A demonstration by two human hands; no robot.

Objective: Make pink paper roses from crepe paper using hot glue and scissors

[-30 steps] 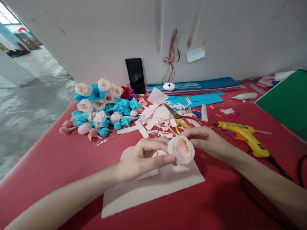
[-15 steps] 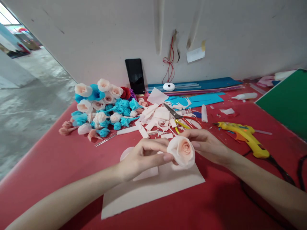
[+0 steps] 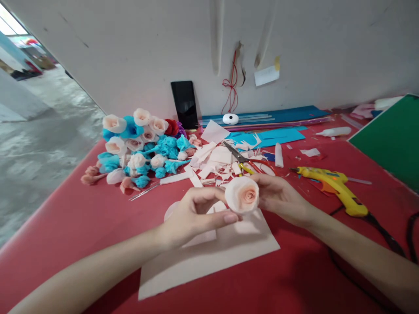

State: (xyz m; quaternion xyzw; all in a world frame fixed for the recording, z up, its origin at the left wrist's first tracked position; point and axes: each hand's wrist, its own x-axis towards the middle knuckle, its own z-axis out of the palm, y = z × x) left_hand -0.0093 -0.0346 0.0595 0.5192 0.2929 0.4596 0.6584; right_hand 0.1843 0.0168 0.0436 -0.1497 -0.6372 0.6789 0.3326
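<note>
Left hand (image 3: pixel 193 214): half-closed, thumb and fingers pinching one paper flower (image 3: pixel 241 196) above the near paper sheet (image 3: pixel 209 272). Right hand (image 3: pixel 284 197): loosely curled at the flower's right; grip unclear. Flower: centre and outer petals formed, apparently well advanced; sheet apparently unused. Far left: formed flowers (image 3: pixel 138 160). Hidden: flower's underside. Cut off, right: green board (image 3: pixel 393 139).

Craft workshop: glue gun (image 3: pixel 337 179), scissors (image 3: pixel 235 152), paper scraps (image 3: pixel 221 154), heaped paper flowers (image 3: pixel 167 146).

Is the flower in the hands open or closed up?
Open: the flower has its pale outer petals spread like a cup, showing the peachy middle, which is curled in a coil.
</note>
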